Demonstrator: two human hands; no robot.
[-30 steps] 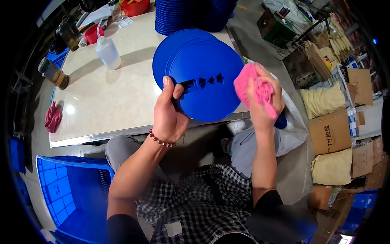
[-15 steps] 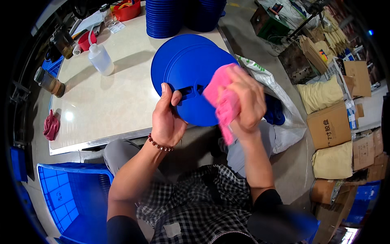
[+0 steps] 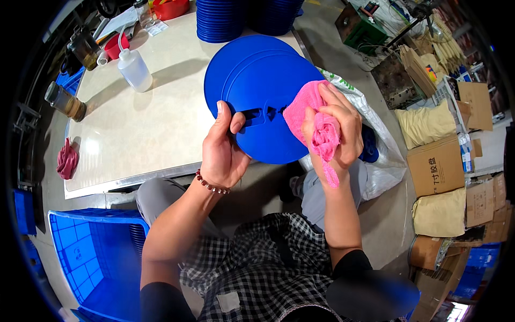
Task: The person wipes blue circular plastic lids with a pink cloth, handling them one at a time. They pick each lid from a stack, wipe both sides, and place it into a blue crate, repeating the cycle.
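Note:
A round blue plastic reel (image 3: 268, 80) with two flanges and a slotted centre is held tilted over the table's front edge. My left hand (image 3: 222, 147) grips its lower left, thumb on the upper face and a fingertip at the slot; the other fingers are partly hidden. My right hand (image 3: 346, 126) is closed round a bunched pink cloth (image 3: 306, 110), which lies against the right side of the reel's face. One end of the cloth hangs down along my wrist.
Stacks of blue reels (image 3: 219, 24) stand at the back of the pale table (image 3: 161, 118). On the left are a squeeze bottle (image 3: 134, 70), a jar (image 3: 65, 101) and a crumpled red cloth (image 3: 67, 160). A blue crate (image 3: 78, 252) sits lower left, a white sack (image 3: 383, 155) right, cardboard boxes (image 3: 435, 165) beyond.
My right hand and the pink cloth have shifted slightly right and turned on the reel's face, no longer blurred. The reel has moved slightly up and right; my left hand keeps its hold.

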